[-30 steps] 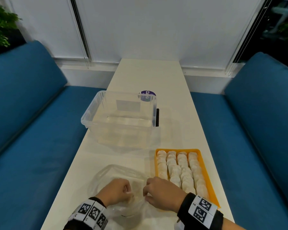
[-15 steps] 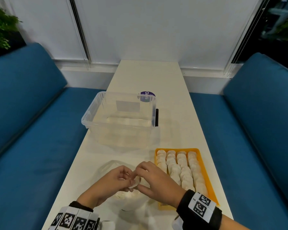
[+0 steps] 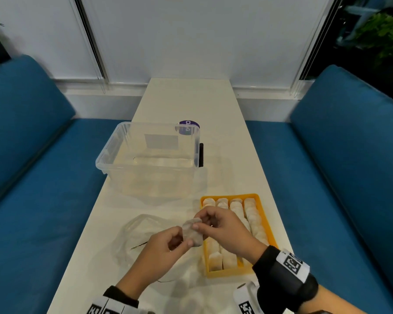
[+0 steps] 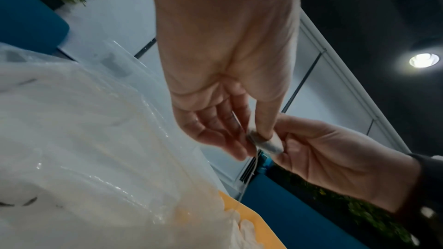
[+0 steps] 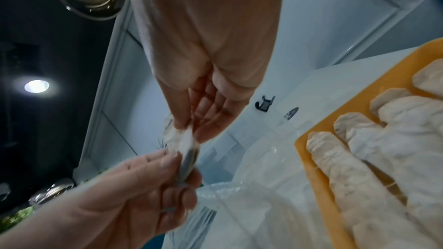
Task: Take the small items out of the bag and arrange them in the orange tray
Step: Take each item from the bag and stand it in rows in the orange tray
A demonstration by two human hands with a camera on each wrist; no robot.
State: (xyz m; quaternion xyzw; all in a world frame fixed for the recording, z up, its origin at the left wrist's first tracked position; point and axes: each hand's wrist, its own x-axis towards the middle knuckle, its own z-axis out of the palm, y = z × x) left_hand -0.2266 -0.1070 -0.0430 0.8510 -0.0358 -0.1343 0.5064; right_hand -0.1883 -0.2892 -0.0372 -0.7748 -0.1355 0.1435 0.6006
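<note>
Both hands hold one small whitish sachet point(image 3: 192, 233) above the table, between the bag and the tray. My left hand point(image 3: 166, 248) pinches its lower end; my right hand point(image 3: 216, 225) pinches its upper edge with thumb and fingers. The same sachet point(image 4: 264, 143) shows in the left wrist view with a thin string hanging from it, and it appears edge-on as the sachet point(image 5: 185, 150) in the right wrist view. The clear plastic bag point(image 3: 143, 234) lies crumpled under my left hand. The orange tray point(image 3: 262, 210) to the right holds several rows of sachets.
A clear plastic bin point(image 3: 150, 155) stands farther back on the white table point(image 3: 191, 100), with a purple round sticker point(image 3: 189, 125) behind it. Blue sofas flank the table on both sides.
Both hands rose from the bag and moved right toward the tray, lifting a sachet out; they now hold it between them in the air.
</note>
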